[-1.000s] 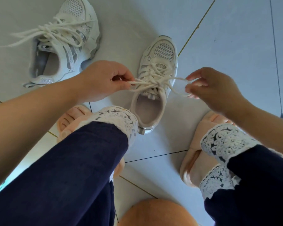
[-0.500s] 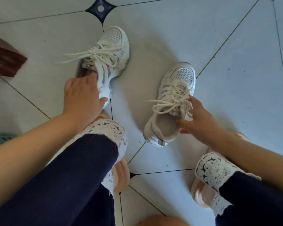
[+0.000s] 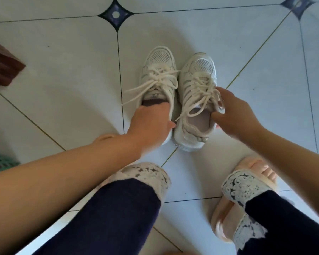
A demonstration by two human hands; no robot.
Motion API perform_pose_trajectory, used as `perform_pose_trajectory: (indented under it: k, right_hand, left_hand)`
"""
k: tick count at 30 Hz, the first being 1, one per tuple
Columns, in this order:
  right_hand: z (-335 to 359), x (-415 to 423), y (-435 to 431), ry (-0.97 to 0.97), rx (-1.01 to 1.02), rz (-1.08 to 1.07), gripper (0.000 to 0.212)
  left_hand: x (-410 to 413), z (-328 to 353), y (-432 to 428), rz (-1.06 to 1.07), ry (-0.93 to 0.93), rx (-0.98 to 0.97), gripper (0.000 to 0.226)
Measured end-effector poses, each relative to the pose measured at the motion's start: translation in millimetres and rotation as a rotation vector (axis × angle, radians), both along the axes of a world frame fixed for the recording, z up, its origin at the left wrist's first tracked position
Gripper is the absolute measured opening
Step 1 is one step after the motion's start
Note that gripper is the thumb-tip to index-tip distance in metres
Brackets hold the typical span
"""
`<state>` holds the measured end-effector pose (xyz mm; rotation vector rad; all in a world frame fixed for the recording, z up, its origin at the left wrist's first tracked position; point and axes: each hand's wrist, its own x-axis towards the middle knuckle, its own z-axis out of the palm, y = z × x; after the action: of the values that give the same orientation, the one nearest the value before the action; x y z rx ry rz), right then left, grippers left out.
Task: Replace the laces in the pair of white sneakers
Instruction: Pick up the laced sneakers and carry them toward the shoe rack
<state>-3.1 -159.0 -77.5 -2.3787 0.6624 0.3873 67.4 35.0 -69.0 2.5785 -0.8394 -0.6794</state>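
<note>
Nearest, navy trouser legs [image 3: 109, 218] with white lace cuffs are hanging over a peach slipper [image 3: 226, 218]. Beyond them, the left hand [image 3: 151, 124] is gripping the left sneaker [image 3: 159, 70] at its heel collar, fingers curling into the opening. The right hand [image 3: 236, 116] is pinching the right sneaker [image 3: 199, 74] by its outer collar, thumb inside. Both sneakers are standing side by side, touching, toes pointing away, on the pale tiled floor [image 3: 72, 61]. Cream laces [image 3: 155, 83] are running through both, ends trailing loose. Farthest, a dark diamond inset [image 3: 116, 14] is sitting between tiles.
</note>
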Motion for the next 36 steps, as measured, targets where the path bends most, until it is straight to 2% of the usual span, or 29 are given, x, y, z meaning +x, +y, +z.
perform_pose_trajectory:
  k: [6, 9, 12, 15, 16, 18, 20, 21, 26, 31, 36]
  right_hand:
    - [2.6, -11.8, -23.9, -0.022, -0.119, 0.000, 0.060]
    - [0.1, -21.7, -27.6, 0.010, -0.091, -0.033, 0.053]
    - [9.0, -31.0, -26.6, 0.010, -0.109, -0.097, 0.054]
    - [28.7, -42.4, -10.2, -0.245, -0.185, -0.102, 0.040]
    - [33.9, -43.8, -3.2, -0.273, -0.165, -0.059, 0.032]
    - [36.7, -42.9, 10.1, -0.166, -0.078, 0.052, 0.023]
    - [34.6, -37.4, 18.4, -0.044, -0.013, 0.088, 0.026]
    - [33.7, -33.6, 20.5, -0.026, 0.007, 0.074, 0.028]
    - [27.1, -25.0, 21.6, 0.030, 0.098, 0.022, 0.038]
    - [21.0, -28.8, 24.0, 0.010, 0.112, -0.031, 0.041]
    - [8.9, -17.6, 36.9, -0.069, -0.045, -0.116, 0.046]
  left_hand:
    - [-21.7, -2.6, -21.7, -0.045, 0.120, -0.094, 0.028]
    - [-25.5, 1.0, -18.0, -0.059, 0.109, -0.128, 0.025]
    - [-21.2, 10.0, -2.1, -0.054, -0.038, -0.198, 0.040]
    - [-15.1, 18.1, 13.7, -0.064, -0.347, -0.264, 0.039]
    - [-13.6, 16.1, 15.5, -0.038, -0.379, -0.253, 0.041]
    - [-13.8, 12.7, 11.9, 0.055, -0.201, -0.164, 0.056]
    - [-18.2, 7.2, 5.0, 0.147, 0.074, -0.111, 0.075]
    - [-20.9, 3.8, 1.7, 0.160, 0.142, -0.118, 0.079]
    - [-27.9, 3.6, -14.7, 0.116, 0.142, -0.256, 0.077]
    - [-29.2, 3.4, -16.2, 0.108, 0.146, -0.263, 0.076]
    - [-31.2, 2.0, -15.0, 0.111, 0.115, -0.268, 0.071]
